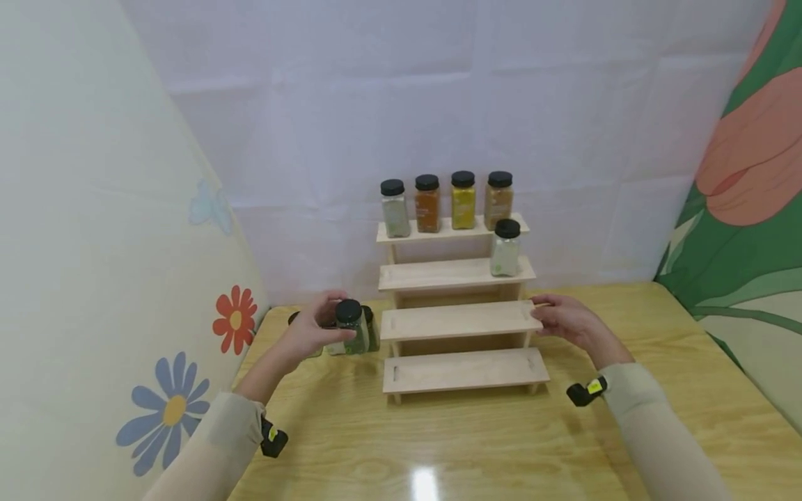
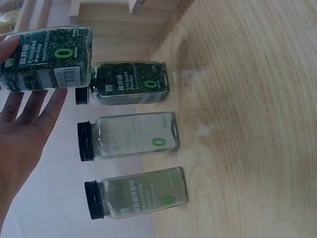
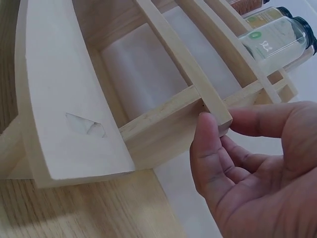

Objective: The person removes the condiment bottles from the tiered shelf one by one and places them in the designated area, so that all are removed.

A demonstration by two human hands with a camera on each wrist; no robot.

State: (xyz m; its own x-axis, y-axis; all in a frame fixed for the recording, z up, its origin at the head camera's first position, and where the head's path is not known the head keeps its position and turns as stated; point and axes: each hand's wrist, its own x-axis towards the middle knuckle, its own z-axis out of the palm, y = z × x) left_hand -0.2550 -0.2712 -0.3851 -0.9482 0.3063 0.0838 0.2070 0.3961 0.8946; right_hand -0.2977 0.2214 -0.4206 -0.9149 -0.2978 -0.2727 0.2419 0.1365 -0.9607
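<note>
On the head view's wooden table (image 1: 476,445), the left hand (image 1: 313,330) grips a black-capped jar (image 1: 351,327) beside a four-step wooden rack (image 1: 460,321); the right hand (image 1: 567,321) pinches its third step's end.

Left wrist: the jar's (image 2: 47,59) label reads "Chopped Parsley"; three square glass jars (image 2: 131,136) stand alongside.

Right wrist: thumb and fingers (image 3: 208,148) clasp the pale plank's end.

Left hand (image 1: 311,327): raised at left, fingers and thumb curled in a grip.
Right hand (image 1: 567,321): reached forward, thumb and fingers pinching lightly.
Forearms: both sleeved, angled inward.
</note>
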